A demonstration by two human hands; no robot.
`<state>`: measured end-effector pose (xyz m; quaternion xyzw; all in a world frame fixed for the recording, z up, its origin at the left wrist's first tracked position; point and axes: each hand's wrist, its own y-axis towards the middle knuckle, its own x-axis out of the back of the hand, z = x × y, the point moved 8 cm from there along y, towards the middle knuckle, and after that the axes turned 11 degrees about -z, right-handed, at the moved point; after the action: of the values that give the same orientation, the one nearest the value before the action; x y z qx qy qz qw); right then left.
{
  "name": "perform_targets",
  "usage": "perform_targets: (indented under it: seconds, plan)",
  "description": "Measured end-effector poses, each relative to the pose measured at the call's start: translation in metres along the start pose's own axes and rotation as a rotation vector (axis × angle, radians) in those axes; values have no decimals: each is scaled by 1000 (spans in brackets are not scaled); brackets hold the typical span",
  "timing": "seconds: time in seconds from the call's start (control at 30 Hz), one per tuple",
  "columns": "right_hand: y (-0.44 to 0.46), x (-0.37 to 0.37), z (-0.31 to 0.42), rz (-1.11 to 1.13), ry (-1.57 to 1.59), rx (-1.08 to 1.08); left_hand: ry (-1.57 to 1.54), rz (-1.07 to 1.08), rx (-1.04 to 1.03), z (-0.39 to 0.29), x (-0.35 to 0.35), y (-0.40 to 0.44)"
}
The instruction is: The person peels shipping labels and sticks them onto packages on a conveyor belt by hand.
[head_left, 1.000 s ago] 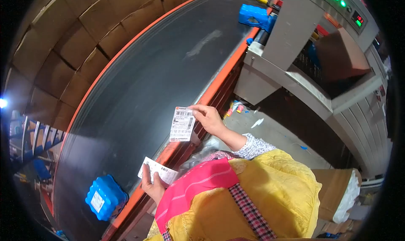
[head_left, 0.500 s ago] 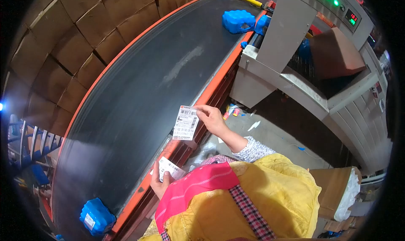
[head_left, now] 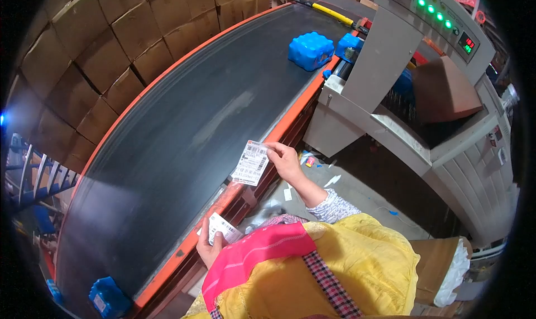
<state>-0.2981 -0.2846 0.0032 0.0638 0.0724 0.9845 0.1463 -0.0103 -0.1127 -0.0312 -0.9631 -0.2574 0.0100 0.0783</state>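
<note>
Between the thumb and fingers of my right hand (head_left: 286,163) is a white printed shipping label (head_left: 250,162), pinched at its upper right corner above the conveyor's near edge. My left hand (head_left: 210,243) is lower, close to my body, closed around several more white labels (head_left: 224,228). Beyond both hands runs a dark conveyor belt (head_left: 167,146) with an orange rim. A blue wrapped package (head_left: 311,51) lies at the belt's far right end. Another blue package (head_left: 109,298), with a white label on it, is at the lower left of the belt.
To the right stands a grey machine (head_left: 379,56) with green lights and a brown carton piece in its opening. Stacked cardboard boxes (head_left: 134,28) line the belt's far side. An open carton (head_left: 438,266) with white plastic sits at my right. Scraps litter the floor (head_left: 357,190).
The lower-left blue package has shifted further left and down, and the far one slightly left and down. My right hand and its label have moved slightly right; both hands keep their holds.
</note>
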Motion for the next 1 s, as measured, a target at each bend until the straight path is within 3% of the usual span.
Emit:
perform_targets:
  seconds: [0.33,0.73,0.93,0.97,1.0]
  plan:
    - [4,5,-8,-32,-43,3,-22,8,5,5,4,1]
    - [16,20,-49,-295,-209,87,-148,4,17,41,32,12]
    - [41,28,-58,-405,-375,152,-17,-72,-207,52,40,20]
    - [47,27,-54,-403,-338,165,-74,-23,17,63,39,16]
    - [57,27,-58,-402,-378,159,-75,-32,5,68,41,15]
